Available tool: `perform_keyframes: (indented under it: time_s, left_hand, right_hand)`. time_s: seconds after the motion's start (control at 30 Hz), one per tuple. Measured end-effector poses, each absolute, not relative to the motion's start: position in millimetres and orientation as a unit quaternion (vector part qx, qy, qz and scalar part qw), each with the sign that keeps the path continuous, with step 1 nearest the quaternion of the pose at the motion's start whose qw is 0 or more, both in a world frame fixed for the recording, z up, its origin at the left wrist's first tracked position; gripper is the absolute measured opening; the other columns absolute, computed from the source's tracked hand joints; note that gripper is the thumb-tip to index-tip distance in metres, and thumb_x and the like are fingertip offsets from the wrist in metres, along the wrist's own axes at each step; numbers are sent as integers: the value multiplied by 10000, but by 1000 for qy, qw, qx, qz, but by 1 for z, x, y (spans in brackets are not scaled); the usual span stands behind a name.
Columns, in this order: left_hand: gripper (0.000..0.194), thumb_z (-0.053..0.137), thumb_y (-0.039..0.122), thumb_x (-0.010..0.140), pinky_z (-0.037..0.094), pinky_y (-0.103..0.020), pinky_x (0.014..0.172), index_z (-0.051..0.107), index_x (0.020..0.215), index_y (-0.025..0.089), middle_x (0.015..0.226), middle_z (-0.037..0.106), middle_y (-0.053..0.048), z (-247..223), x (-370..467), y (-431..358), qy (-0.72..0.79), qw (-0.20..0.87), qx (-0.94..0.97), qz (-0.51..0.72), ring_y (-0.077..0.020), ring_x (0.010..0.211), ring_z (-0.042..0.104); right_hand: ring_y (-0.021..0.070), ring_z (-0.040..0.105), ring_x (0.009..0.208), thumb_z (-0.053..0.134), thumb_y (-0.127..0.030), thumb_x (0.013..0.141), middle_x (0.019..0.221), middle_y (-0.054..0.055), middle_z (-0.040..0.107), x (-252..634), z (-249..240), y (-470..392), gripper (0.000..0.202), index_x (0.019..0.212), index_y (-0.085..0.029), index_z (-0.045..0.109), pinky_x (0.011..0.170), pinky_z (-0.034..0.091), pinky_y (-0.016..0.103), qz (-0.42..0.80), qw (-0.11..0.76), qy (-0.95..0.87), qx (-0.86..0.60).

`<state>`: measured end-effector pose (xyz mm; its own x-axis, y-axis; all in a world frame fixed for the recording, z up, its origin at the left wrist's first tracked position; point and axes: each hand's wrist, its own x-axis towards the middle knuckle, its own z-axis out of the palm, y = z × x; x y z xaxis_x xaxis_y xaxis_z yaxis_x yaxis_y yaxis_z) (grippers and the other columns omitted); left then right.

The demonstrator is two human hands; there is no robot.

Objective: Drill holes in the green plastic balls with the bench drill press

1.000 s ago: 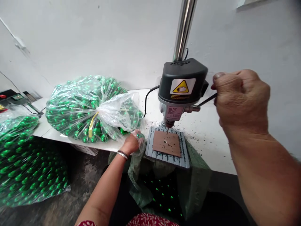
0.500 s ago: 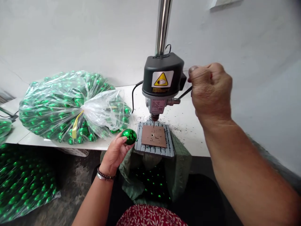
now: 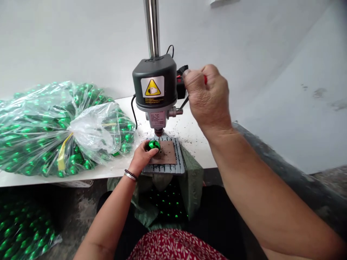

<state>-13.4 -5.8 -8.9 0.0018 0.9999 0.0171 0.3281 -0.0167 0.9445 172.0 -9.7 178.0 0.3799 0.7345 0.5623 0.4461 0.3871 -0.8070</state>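
A shiny green ball ornament (image 3: pixel 154 144) is pinched in my left hand (image 3: pixel 142 156), just left of the thin drill bit (image 3: pixel 159 140). Under it lies a brown square board (image 3: pixel 168 156) with a small hole, set on the grooved metal base (image 3: pixel 177 167) of the drill press (image 3: pixel 155 83). My right hand (image 3: pixel 210 97) is wrapped round the press's feed lever (image 3: pixel 184 103), at the right of the motor head. I cannot tell whether the ball touches the bit.
A clear plastic bag (image 3: pixel 56 133) of green balls lies on the white table (image 3: pixel 193 151) at left. Another bag (image 3: pixel 24 227) sits lower left. Below the press hangs an open green sack (image 3: pixel 193 187) holding more green balls. Dark shavings dot the tabletop.
My left hand has brought the green ball from beside the base to over the brown board, near the bit. My right hand stays on the lever. The whole view has shifted to the right.
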Motion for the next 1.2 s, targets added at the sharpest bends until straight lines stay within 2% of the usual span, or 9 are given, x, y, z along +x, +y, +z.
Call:
perform_keyframes:
  time_s: [0.37, 0.47, 0.63, 0.87, 1.0, 1.2]
  left_hand:
    - [463, 757, 256, 710, 519, -325, 903, 687, 1159, 170, 985, 730, -26, 2, -4, -8, 584, 334, 670, 314, -199, 935, 656]
    - [525, 776, 239, 685, 522, -336, 931, 681, 1199, 185, 1055, 734, -29, 5, -2, -10, 569, 306, 707, 287, -207, 958, 659]
    - [571, 771, 217, 709, 505, -328, 993, 655, 1267, 188, 1176, 727, -45, 0, 0, -12, 566, 303, 706, 298, -224, 1074, 656]
    - [518, 768, 206, 715, 515, -304, 938, 674, 1224, 187, 1090, 739, -21, -9, 6, -15, 564, 310, 690, 331, -208, 1014, 660]
    - [503, 764, 217, 717, 520, -311, 908, 675, 1212, 187, 1043, 737, -17, -11, 7, -15, 558, 319, 686, 340, -205, 965, 658]
    - [583, 777, 239, 715, 518, -334, 913, 643, 1277, 154, 1036, 743, -47, -14, 7, -15, 562, 330, 676, 342, -226, 970, 665]
  right_hand:
    - [33, 255, 610, 541, -360, 936, 612, -73, 301, 172, 180, -13, 381, 675, -179, 331, 655, 263, 220, 128, 623, -548, -544]
    - [35, 265, 612, 545, -361, 934, 609, -73, 320, 172, 179, -12, 380, 676, -178, 335, 645, 263, 226, 128, 625, -548, -541]
    - [30, 285, 616, 534, -369, 933, 603, -76, 336, 172, 179, -13, 369, 680, -175, 349, 665, 273, 215, 127, 626, -549, -539]
    - [27, 285, 591, 564, -382, 897, 592, -77, 327, 175, 167, -23, 322, 709, -164, 420, 644, 296, 211, 96, 638, -557, -523]
    - [26, 286, 576, 540, -441, 890, 588, -72, 349, 177, 156, -30, 319, 745, -167, 464, 607, 295, 204, 57, 636, -575, -512]
    - [46, 380, 575, 542, -524, 848, 589, -58, 433, 179, 148, -34, 348, 775, -186, 500, 615, 346, 239, 73, 629, -565, -528]
